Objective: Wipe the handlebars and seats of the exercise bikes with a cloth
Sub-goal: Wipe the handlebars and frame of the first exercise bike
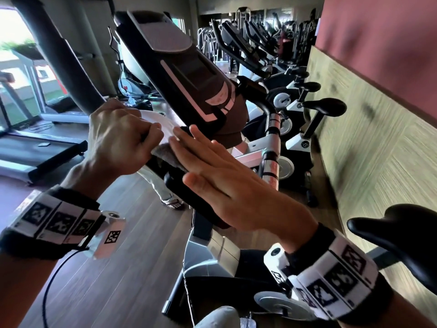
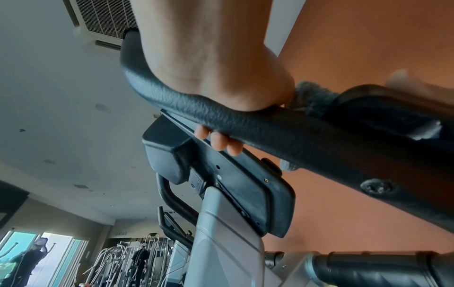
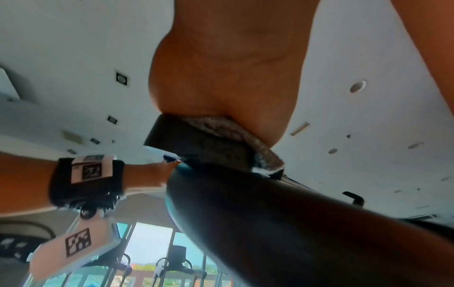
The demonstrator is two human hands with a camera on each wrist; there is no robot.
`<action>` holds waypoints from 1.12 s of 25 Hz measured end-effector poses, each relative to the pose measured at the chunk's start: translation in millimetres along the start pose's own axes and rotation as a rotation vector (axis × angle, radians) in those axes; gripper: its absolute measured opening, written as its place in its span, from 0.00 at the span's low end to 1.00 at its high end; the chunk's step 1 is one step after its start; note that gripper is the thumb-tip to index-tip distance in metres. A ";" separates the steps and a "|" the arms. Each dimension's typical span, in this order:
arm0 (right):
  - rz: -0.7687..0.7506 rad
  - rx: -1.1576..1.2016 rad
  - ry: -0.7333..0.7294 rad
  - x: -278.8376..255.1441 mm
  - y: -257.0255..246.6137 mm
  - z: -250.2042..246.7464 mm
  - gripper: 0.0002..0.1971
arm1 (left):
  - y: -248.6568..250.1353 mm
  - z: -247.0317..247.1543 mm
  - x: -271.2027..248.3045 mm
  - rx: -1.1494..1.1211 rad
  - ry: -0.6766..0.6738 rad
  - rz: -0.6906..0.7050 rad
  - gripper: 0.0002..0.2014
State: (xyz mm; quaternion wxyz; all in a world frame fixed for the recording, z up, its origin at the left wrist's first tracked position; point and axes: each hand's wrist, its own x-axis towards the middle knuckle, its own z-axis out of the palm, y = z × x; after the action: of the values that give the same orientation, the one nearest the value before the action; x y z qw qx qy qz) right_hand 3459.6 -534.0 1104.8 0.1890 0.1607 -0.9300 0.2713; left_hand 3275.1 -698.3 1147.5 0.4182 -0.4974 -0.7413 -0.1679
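The left hand [image 1: 118, 140] is clenched round the black handlebar [image 2: 221, 116], its fingers [image 2: 218, 141] curling under the grip, probably to steady the bike against the wiping pressure. Just right of it, the grey cloth [image 1: 165, 155] lies over the bar's flatter middle section, below the tilted console [image 1: 186, 74]. The right hand [image 1: 227, 183] lies flat on the cloth with fingers straight and released, pressing rather than grasping, which seems to spread the cloth across more of the surface. Further right, a black seat [image 1: 406, 235] stands near the wall, apparently still to be wiped.
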 end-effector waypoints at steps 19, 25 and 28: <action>-0.041 -0.010 0.029 7.4 4.5 1.1 0.29 | 1.9 -1.9 1.2 -0.003 0.033 0.036 0.26; -0.046 0.086 -0.010 -9.9 11.9 -5.7 0.28 | -2.5 2.3 -2.0 0.038 0.005 -0.003 0.26; -0.061 0.002 0.044 2.1 5.0 2.4 0.29 | -2.1 2.2 -0.1 0.027 0.017 0.031 0.27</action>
State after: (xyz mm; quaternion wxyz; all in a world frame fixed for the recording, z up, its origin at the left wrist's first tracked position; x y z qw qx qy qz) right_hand 3455.1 -531.7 1101.6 0.2174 0.1830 -0.9200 0.2698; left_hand 3272.3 -697.8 1146.4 0.4338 -0.5019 -0.7319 -0.1557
